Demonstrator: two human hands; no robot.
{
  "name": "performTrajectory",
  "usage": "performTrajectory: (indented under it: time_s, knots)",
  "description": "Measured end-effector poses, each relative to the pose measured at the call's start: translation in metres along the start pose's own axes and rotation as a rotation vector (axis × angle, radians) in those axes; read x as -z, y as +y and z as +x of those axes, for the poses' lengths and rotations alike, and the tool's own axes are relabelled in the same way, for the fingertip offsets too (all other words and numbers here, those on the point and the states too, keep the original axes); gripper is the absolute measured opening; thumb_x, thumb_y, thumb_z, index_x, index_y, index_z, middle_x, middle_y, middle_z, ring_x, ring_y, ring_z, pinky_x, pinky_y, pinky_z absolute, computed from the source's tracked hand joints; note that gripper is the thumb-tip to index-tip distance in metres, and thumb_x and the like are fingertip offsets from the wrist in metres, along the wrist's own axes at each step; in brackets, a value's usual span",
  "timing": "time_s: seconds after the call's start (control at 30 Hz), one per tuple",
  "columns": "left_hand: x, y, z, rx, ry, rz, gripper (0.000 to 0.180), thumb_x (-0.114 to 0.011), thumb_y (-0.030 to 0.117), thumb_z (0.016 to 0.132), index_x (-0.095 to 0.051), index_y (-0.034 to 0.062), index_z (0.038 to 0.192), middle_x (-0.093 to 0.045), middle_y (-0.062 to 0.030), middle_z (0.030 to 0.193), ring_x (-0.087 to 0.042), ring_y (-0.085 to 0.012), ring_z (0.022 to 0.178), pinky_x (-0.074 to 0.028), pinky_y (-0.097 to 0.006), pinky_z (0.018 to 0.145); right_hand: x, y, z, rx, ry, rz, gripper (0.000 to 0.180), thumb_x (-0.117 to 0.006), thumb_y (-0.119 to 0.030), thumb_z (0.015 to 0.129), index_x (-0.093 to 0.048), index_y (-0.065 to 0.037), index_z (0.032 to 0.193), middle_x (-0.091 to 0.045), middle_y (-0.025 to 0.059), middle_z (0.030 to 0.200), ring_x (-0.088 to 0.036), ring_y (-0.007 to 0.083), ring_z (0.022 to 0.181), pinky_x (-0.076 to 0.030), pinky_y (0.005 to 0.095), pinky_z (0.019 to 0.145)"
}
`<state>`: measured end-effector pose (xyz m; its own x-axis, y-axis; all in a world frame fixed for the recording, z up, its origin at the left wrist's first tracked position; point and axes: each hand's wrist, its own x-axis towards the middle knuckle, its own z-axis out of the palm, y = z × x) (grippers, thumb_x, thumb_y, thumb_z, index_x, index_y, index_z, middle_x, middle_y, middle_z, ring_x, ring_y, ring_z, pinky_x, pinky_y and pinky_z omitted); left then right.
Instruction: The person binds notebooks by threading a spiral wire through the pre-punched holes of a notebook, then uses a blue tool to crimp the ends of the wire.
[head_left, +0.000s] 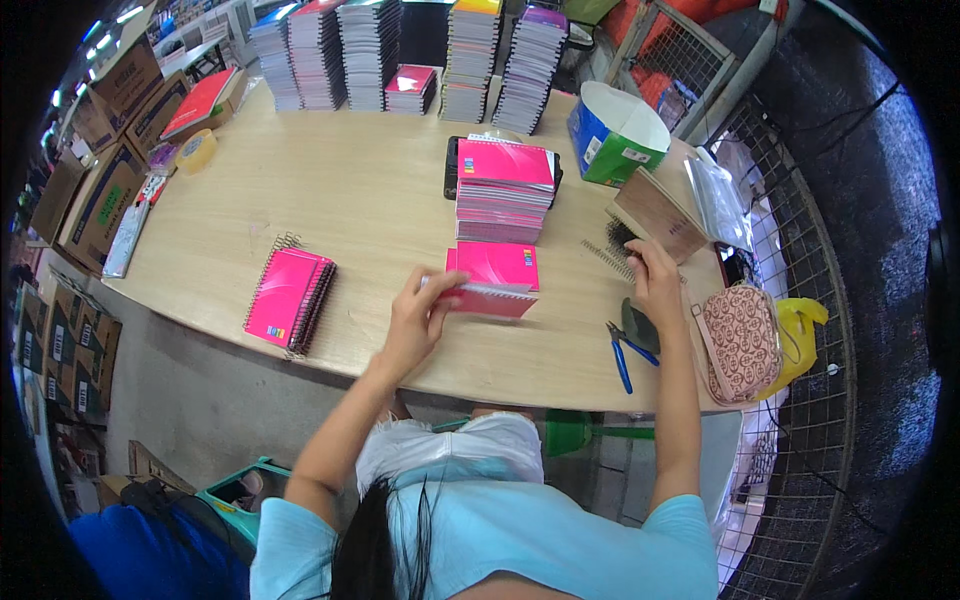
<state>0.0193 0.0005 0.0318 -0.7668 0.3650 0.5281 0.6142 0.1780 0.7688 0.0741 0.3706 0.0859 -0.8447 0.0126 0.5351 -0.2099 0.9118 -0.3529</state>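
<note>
My left hand [415, 315] grips a small pink notebook [495, 302] without a visible spiral, standing tilted on its edge. Right behind it lies another pink notebook [500, 262]. A tall stack of pink covers and pages [500, 200] rises farther back. With fingers pinched together, my right hand [655, 280] holds a thin wire spiral coil [608, 262] beside a tipped wooden box [660, 215] with dark coils at its mouth. Below that hand lie blue-handled cutters [622, 355] and a dark green object [640, 325]. To the left sits a pile of spiral-bound pink notebooks [288, 300].
Tall stacks of spiral notebooks [370, 55] line the table's far edge. A blue and green carton [618, 135] stands at the back right. The patterned pink pouch [740, 340] and a yellow bag [800, 335] are at the right edge. Cardboard boxes [105, 205] flank the left side.
</note>
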Motion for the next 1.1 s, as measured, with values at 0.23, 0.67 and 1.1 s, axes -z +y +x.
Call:
performTrajectory:
  time_s: [0.23,0.67,1.1]
  knots:
    - [-0.032,-0.015,-0.036,0.170,0.089,-0.078,0.041,-0.064,-0.008,0.086,-0.064,0.0097,0.123,-0.052,-0.0173,0.113,-0.061,-0.0317,0.100,-0.054,-0.038,0.082,-0.051,-0.104,-0.042,-0.244,-0.206,0.570,0.042,-0.079,-0.009,0.080,-0.066,-0.003,0.120,-0.069,0.0091,0.103,-0.062,0.0153,0.081,-0.050,0.0281,0.070]
    - [-0.049,-0.010,-0.039,0.237,0.195,-0.053,0.027,-0.073,0.005,0.085,-0.067,0.0071,0.111,-0.050,-0.0145,0.107,-0.053,-0.0274,0.099,-0.047,-0.036,0.085,-0.077,-0.126,-0.052,-0.283,0.021,0.485,0.029,-0.076,-0.013,0.087,-0.072,-0.002,0.114,-0.065,0.0092,0.085,-0.061,0.0184,0.073,-0.047,0.0297,0.066]
    - [-0.051,-0.009,-0.037,0.123,0.210,0.036,0.021,-0.075,0.000,0.081,-0.067,0.0025,0.101,-0.048,-0.0132,0.105,-0.053,-0.0275,0.099,-0.048,-0.036,0.083,-0.056,-0.090,-0.046,-0.199,-0.225,0.537,0.020,-0.068,-0.002,0.087,-0.076,-0.003,0.106,-0.074,0.0114,0.099,-0.068,0.0239,0.088,-0.053,0.0321,0.078]
